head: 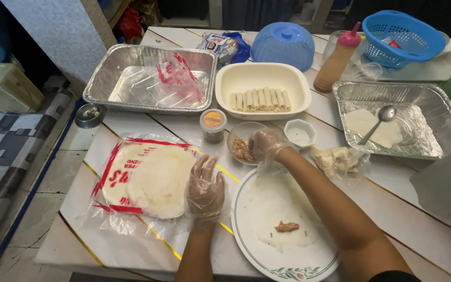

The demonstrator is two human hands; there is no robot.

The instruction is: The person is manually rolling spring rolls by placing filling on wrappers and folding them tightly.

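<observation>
Glass filling bowl (242, 142) under right grip (265, 143); left grip (204, 189) on wrappers (150, 179).

foil tray (100, 78) | cream dish of rolls (263, 78) | blue colander (404, 31) | sauce bottle (337, 60) | spoon (379, 121)

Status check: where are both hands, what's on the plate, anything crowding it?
Left hand flat on wrapper stack. Right hand reaching into filling bowl. Wrapper on plate, bit of filling down. Small white dish close by.
</observation>
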